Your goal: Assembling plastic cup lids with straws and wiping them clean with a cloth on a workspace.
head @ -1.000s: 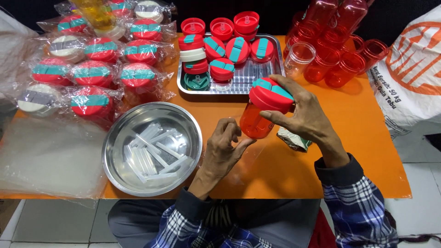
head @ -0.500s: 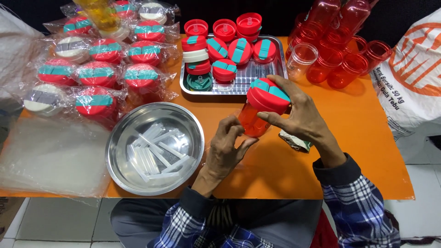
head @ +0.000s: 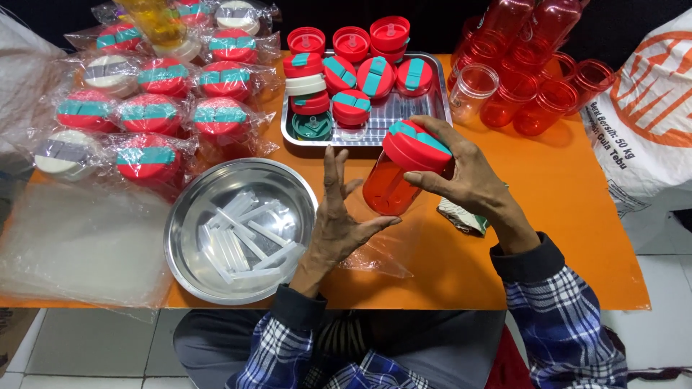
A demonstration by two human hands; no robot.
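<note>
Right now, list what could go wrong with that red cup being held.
The right hand grips only the lid of the tilted red cup, while the left hand is open beside it; an unseated lid could let the cup drop. A fall might knock the round steel bowl of clear straws.

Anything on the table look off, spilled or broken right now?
Nothing spilled or broken. The red cup is tilted, the right hand gripping its lid and the left hand open beside it. Lids in the steel tray lie jumbled.
</note>
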